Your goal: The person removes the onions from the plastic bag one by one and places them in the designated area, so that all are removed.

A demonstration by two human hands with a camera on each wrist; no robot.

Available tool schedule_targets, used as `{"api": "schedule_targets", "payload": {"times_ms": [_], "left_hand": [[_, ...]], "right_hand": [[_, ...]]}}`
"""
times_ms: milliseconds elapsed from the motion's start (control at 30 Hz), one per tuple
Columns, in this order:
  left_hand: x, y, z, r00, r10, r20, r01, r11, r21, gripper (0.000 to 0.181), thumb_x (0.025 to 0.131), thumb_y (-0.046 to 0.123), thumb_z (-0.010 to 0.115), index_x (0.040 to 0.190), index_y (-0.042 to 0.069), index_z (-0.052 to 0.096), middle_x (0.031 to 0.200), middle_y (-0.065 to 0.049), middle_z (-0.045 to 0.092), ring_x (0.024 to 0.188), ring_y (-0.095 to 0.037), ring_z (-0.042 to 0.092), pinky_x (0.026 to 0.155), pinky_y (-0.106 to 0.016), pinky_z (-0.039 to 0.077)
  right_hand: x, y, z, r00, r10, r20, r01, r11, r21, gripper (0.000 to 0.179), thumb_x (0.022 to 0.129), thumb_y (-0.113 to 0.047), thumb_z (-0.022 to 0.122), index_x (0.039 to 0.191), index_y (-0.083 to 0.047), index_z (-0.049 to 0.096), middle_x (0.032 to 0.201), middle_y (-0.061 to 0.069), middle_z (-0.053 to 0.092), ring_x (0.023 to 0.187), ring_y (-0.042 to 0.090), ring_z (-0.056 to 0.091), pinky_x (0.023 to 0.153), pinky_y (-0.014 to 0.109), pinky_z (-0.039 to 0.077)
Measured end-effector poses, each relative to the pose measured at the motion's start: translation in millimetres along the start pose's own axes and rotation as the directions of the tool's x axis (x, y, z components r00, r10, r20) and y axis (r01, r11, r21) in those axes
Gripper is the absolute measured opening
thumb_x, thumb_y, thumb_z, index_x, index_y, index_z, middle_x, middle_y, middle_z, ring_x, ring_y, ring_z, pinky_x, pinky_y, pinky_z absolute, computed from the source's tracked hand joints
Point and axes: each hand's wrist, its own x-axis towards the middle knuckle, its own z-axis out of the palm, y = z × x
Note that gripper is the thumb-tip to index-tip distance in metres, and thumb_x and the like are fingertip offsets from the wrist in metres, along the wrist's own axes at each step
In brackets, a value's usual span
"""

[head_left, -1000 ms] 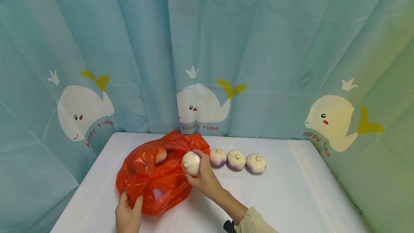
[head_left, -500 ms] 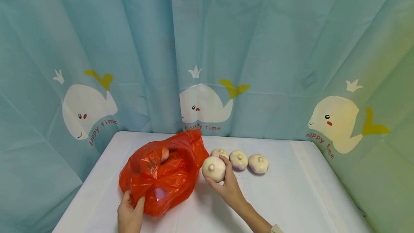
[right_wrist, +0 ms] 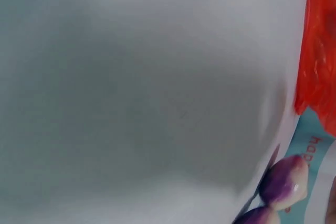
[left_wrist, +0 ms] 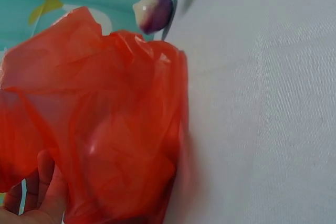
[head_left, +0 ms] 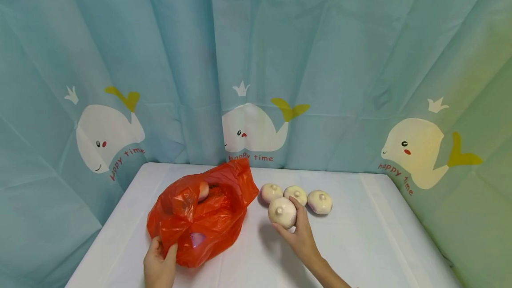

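My left hand pinches the near edge of a crumpled red plastic bag, its fingers also showing at the lower left of the left wrist view. In my right hand is a white turnip, its small nub facing up, gripped between thumb and fingers. A shadow falls on the table below it. Behind it lies a row of three purple-and-white turnips: one at the left, one partly covered in the middle, and one at the right. The bag's mouth gapes toward the right.
Inside the bag, one turnip shows at an opening and a purple one shows through the film. Everything rests on a white-covered table. A blue whale-print curtain stands along the back and sides.
My right hand has carried the turnip out from the bag's mouth to the right, in front of the row. The left hand keeps its hold on the bag.
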Motion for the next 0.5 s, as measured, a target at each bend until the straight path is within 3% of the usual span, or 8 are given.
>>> {"api": "schedule_targets", "payload": {"times_ms": [200, 367, 500], "left_hand": [[1.6, -0.9, -1.8, 0.999, -0.002, -0.038, 0.003, 0.999, 0.032, 0.034, 0.092, 0.006, 0.052, 0.122, -0.007, 0.046, 0.121, -0.030, 0.053, 0.105, -0.035, 0.052, 0.087, -0.043, 0.045], [2.1, -1.3, -1.5, 0.999, -0.030, -0.027, 0.030, 0.999, 0.015, 0.037, 0.093, 0.006, 0.050, 0.127, -0.008, 0.043, 0.125, -0.031, 0.049, 0.110, -0.040, 0.050, 0.090, -0.046, 0.039], [6.9, -9.4, 0.5, 1.000, -0.026, -0.012, 0.026, 1.000, -0.014, 0.037, 0.092, 0.004, 0.050, 0.126, -0.008, 0.042, 0.126, -0.031, 0.048, 0.111, -0.040, 0.049, 0.090, -0.048, 0.041]], "right_hand": [[-2.9, 9.2, -15.1, 0.997, 0.070, -0.044, -0.070, 0.997, -0.012, 0.081, 0.072, 0.006, 0.077, 0.135, 0.013, 0.028, 0.130, 0.030, 0.032, 0.116, 0.040, 0.042, 0.085, 0.044, 0.050], [-2.6, 34.9, -25.8, 0.995, 0.058, -0.081, -0.060, 0.998, -0.033, 0.084, 0.072, 0.006, 0.077, 0.137, 0.011, 0.023, 0.133, 0.029, 0.031, 0.117, 0.040, 0.042, 0.083, 0.042, 0.051], [0.6, 56.6, -37.5, 0.993, 0.062, -0.098, -0.072, 0.992, -0.104, 0.085, 0.075, -0.004, 0.078, 0.139, 0.008, 0.023, 0.134, 0.026, 0.032, 0.116, 0.035, 0.043, 0.083, 0.031, 0.051]]}}
